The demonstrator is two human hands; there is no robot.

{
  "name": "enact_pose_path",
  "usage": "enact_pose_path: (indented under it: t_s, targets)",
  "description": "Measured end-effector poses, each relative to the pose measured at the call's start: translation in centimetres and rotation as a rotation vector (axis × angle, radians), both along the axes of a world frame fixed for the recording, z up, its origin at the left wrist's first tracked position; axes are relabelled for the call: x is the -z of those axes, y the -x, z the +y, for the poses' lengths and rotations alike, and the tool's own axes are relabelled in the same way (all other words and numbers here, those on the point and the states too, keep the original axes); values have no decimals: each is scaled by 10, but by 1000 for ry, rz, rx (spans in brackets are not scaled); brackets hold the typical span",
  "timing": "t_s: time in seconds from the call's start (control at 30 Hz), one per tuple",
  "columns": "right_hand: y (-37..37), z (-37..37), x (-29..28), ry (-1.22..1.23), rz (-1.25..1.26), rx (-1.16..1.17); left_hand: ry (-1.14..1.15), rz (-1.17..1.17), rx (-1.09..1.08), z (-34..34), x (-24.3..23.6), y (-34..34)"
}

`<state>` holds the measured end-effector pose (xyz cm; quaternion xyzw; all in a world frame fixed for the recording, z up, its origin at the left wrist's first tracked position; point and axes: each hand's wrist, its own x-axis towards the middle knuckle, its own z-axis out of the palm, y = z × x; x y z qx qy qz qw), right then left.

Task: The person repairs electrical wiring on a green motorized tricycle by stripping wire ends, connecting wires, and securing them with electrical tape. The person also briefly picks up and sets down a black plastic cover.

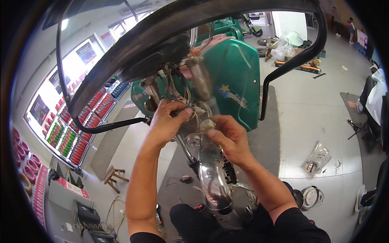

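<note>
In front of me stands a green three-wheeled vehicle with its front wiring exposed. My right hand (pixel 230 137) pinches a whitish multi-pin wire connector (pixel 207 124) between thumb and fingers. Closed beside it, my left hand (pixel 169 119) has thumb and forefinger together at the wires, next to another pale connector (pixel 198 110); what exactly it grips is hidden. A bundle of wires (pixel 172 83) hangs down from the dark headlamp housing (pixel 156 56) above. Below both hands is the shiny chrome front mudguard (pixel 212 182). The green front panel (pixel 233 81) rises behind my right hand.
A black tube frame (pixel 298 62) arches over the work. A wooden stool (pixel 115 178) stands at left, near shelves of red and green bottles (pixel 77 131). On the floor at right lie a plastic bag of parts (pixel 317 158) and a round metal part (pixel 312 197). Another person sits far right.
</note>
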<state>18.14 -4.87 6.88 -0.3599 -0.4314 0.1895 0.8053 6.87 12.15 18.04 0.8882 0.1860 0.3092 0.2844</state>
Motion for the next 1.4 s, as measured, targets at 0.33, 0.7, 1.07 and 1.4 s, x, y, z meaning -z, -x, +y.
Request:
enact_pose_path:
  t_s: [0.33, 0.7, 1.07, 1.4]
  targets:
    - [1, -9, -8, 16, -21, 59, 388, 37, 166, -34, -28, 6]
    - [0, -19, -14, 77, -300, 172, 1101, -155, 673, -29, -19, 5]
    - [-4, -16, -14, 30, 81, -96, 1426, -328, 793, -39, -16, -8]
    - [-13, -20, -19, -71, 136, -78, 1514, -449, 805, -56, -22, -22]
